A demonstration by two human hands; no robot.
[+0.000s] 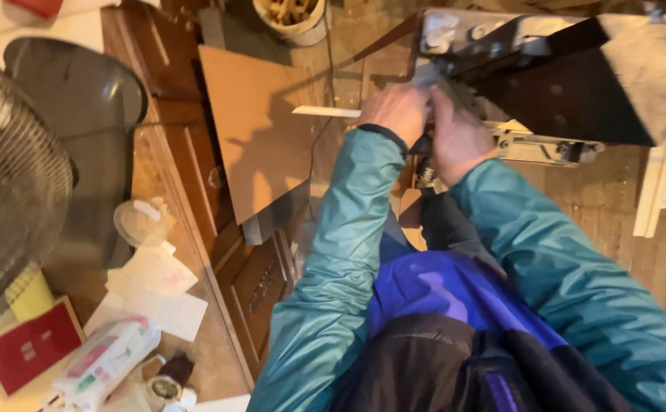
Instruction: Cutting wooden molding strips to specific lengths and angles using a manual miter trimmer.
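Step in hand: feeding a thin pale strip (325,111) into the machine (554,84) at far right. Judged from hand position, this is a hold-and-guide stage, not a pick-up.

Left hand (397,113): curled over the near end of the strip, knuckles up, apparently gripping it. The strip sticks out to the left of the fist, level, running above the brown board (260,130).

Right hand (458,137): touching the left hand, pressed in against the machine's metal bracket (546,146). Fingers are hidden under the machine body; can't tell whether it clasps the strip or just braces. Frame is motion-blurred.

Both teal sleeves (333,252) reach away from the body.

Surroundings: wire fan guard (9,183) at left, clear lid (142,221), white papers (154,290) and red booklet (32,343) on the glass-topped table (157,175) near left; white bucket (291,19) far centre.

Next move, as judged: needs steady, straight pressure w/ both hands, strip kept level and square to the machine, fingers kept clear of the working part, which is not visible here.
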